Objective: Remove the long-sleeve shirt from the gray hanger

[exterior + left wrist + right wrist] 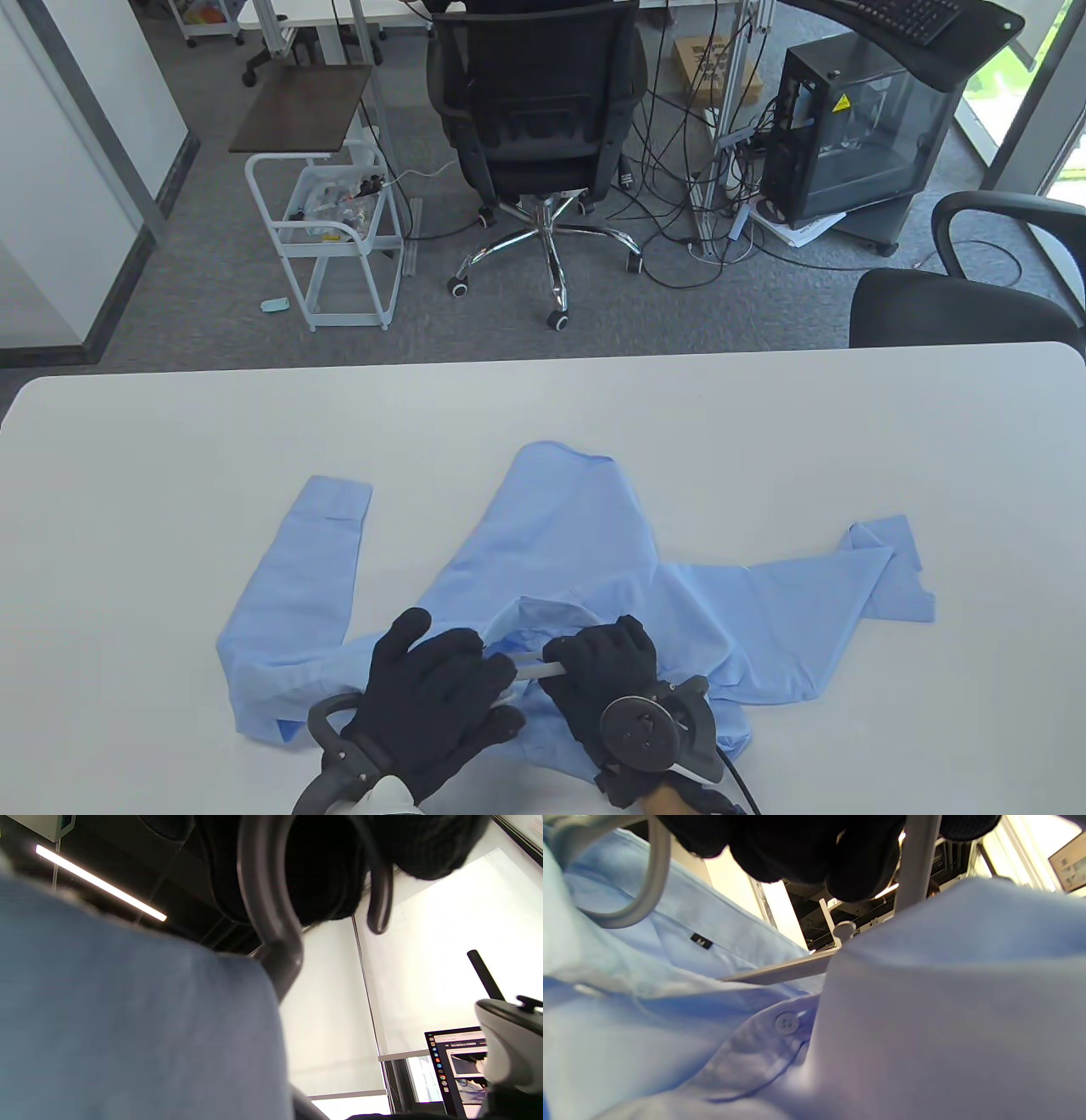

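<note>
A light-blue long-sleeve shirt (585, 543) lies spread on the white table (170, 475), collar toward me. The gray hanger (533, 671) shows at the collar between my hands. My right hand (604, 666) grips its arm, and in the right wrist view (806, 853) the hanger arm (916, 857) runs up past the fingers. My left hand (437, 688) lies on the collar area. In the left wrist view the hook (271, 921) curls around its gloved fingers (326, 878). The rest of the hanger is hidden inside the shirt (925, 1005).
The shirt's sleeves reach left (297, 577) and right (874, 569). Bare tabletop lies beyond the shirt to the far edge (543, 361). Office chairs (543, 127), a white cart (339, 229) and a computer case (857, 136) stand on the floor behind.
</note>
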### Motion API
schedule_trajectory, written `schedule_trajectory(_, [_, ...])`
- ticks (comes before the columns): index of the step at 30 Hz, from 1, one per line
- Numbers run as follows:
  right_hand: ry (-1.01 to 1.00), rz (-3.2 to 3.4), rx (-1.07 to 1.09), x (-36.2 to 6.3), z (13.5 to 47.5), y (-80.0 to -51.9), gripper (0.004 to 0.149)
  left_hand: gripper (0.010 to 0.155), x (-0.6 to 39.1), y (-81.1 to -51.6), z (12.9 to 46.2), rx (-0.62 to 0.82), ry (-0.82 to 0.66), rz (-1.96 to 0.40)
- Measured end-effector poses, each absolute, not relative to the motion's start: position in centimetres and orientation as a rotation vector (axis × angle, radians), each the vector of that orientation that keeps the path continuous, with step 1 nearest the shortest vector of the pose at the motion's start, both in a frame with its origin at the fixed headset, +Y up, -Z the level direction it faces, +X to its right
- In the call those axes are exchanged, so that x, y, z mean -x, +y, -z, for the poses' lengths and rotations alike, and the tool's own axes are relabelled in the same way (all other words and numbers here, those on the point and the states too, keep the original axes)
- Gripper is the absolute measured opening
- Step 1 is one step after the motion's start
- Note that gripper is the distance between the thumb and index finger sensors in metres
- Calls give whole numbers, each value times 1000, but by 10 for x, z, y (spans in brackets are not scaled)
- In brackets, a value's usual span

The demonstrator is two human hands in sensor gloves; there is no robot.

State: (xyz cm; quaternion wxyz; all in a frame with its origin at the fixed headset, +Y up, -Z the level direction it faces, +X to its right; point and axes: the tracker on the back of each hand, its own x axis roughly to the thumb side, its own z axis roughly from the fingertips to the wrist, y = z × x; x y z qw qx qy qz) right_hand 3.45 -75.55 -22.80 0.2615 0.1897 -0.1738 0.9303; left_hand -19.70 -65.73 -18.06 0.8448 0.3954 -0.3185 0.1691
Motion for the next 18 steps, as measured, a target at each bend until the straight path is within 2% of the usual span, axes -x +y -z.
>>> schedule_trajectory(4, [-477, -2467, -449, -42, 230, -757, 40, 72, 208, -652, 178, -884, -620, -403])
schedule_trajectory(9, [-479, -2382, -391, -50, 232, -759, 39, 73, 215, -646, 172, -951, -566, -429])
schedule_trajectory(13, [-514, -2358, -370, -54, 231, -757, 40, 78, 212, -650, 178, -887, -484, -355])
schedule_trajectory(16, [-551, -2349, -352, -56, 229, -756, 40, 82, 210, -656, 188, -789, -357, -275])
schedule_trajectory(18, [-617, -2355, -309, -58, 227, -753, 41, 82, 210, -659, 193, -731, -326, -252])
